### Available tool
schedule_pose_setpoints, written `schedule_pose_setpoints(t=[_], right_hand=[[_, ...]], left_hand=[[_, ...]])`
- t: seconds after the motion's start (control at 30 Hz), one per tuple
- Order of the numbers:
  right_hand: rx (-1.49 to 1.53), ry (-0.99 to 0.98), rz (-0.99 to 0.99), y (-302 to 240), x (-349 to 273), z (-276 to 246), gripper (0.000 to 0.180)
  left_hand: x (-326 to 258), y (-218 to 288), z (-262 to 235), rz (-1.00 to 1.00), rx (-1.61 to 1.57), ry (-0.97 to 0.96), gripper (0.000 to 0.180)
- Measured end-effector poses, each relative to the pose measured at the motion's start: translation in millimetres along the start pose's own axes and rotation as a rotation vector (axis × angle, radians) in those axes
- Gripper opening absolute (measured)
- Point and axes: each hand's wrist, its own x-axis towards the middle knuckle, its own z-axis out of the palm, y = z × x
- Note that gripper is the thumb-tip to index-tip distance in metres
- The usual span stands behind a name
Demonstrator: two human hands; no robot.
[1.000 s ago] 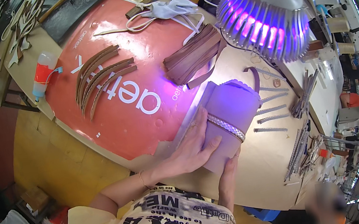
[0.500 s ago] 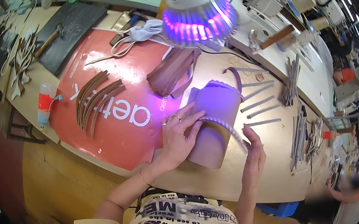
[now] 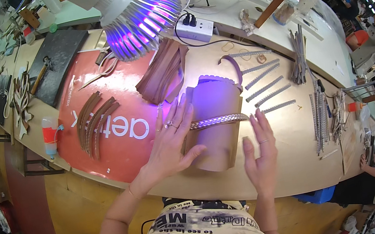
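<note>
A shiny braided strip (image 3: pixel 220 120) lies crosswise over a rounded tan form (image 3: pixel 219 148) with a scalloped far edge. My left hand (image 3: pixel 171 136) rests beside the form with its fingers spread, fingertips close to the strip's left end. To the right of the form, my right hand (image 3: pixel 261 157) has its fingers stretched and its thumb apart. Its fingertips are at the strip's right end; whether they touch it I cannot tell. Several more braided strips (image 3: pixel 263 75) lie to the right of the form. A curved brown strap (image 3: pixel 234 68) stands by its far right corner.
A lamp (image 3: pixel 145 20) glowing purple hangs over the far side. Brown strips (image 3: pixel 165 69) are stacked behind the form, and curved pieces (image 3: pixel 96 116) lie on a red sheet (image 3: pixel 121 162). At left are a bottle (image 3: pixel 50 138) and a hammer (image 3: pixel 41 74) on a black board (image 3: pixel 57 52).
The braided strip, whose right end was raised in my right hand, now lies across the form. My right hand has released it and opened; my left hand's fingers have spread. The view has shifted.
</note>
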Motion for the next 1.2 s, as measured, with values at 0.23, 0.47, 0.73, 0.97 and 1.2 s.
schedule_pose_setpoints(t=[0.23, 0.47, 0.73, 0.97, 1.2], right_hand=[[-0.039, -0.311, -0.160, -6.7, 11.0, 39.6, 0.060], [0.335, -0.128, -0.076, 10.4, -1.8, 63.1, 0.068], [0.640, -0.017, 0.159, 26.9, -7.5, 82.6, 0.070], [0.243, -0.125, 0.274, 71.8, -1.1, 80.6, 0.057], [0.207, -0.004, 0.108, 45.3, -0.7, 49.0, 0.049]], left_hand=[[-9.6, 33.7, 22.5, -0.103, 0.021, -0.182, 0.090], [-10.5, 30.5, 30.2, -0.179, -0.271, -0.145, 0.093], [-15.3, 28.6, 35.4, -0.184, -0.332, -0.097, 0.088], [3.6, 31.0, 27.3, -0.240, 0.074, -0.065, 0.067], [29.7, 39.5, 10.6, -0.147, -0.120, -0.014, 0.042]])
